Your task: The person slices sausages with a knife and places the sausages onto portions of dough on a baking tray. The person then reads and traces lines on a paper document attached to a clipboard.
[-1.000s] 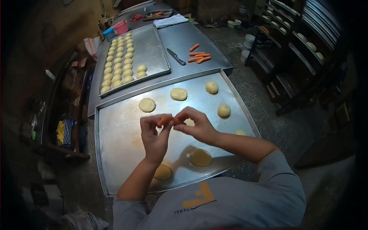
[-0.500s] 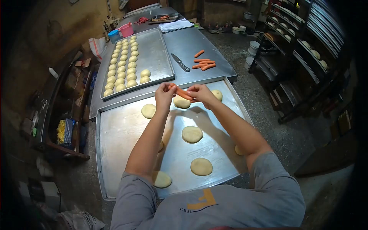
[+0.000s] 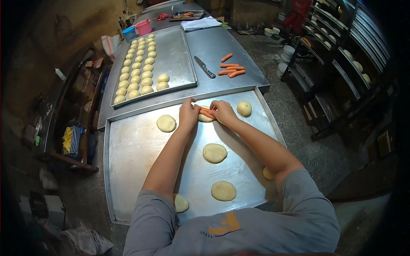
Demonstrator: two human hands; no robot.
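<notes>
My left hand [image 3: 188,114] and my right hand [image 3: 223,113] pinch the two ends of an orange sausage [image 3: 206,112], which looks split lengthwise. It lies low over a flattened dough round [image 3: 206,119], touching or nearly touching it; my fingers partly cover both. Left of my left hand is another flat round [image 3: 166,123]. A rounder dough ball [image 3: 244,109] sits to the right of my right hand. Nearer to me, between my forearms, are two more flat rounds, one central [image 3: 214,153] and one lower [image 3: 224,190]. All rest on a metal baking tray [image 3: 132,170].
Behind, a second tray [image 3: 173,47] holds rows of dough balls [image 3: 136,72]. A knife [image 3: 204,67] and several sausages [image 3: 232,69] lie on the metal table [image 3: 213,42]. Pink [image 3: 143,27] and blue [image 3: 129,34] containers stand at left. A tray rack [image 3: 329,64] is at right.
Both hands have lowered the sausage from above the tray onto or close to the dough round beneath. The camera view has shifted slightly.
</notes>
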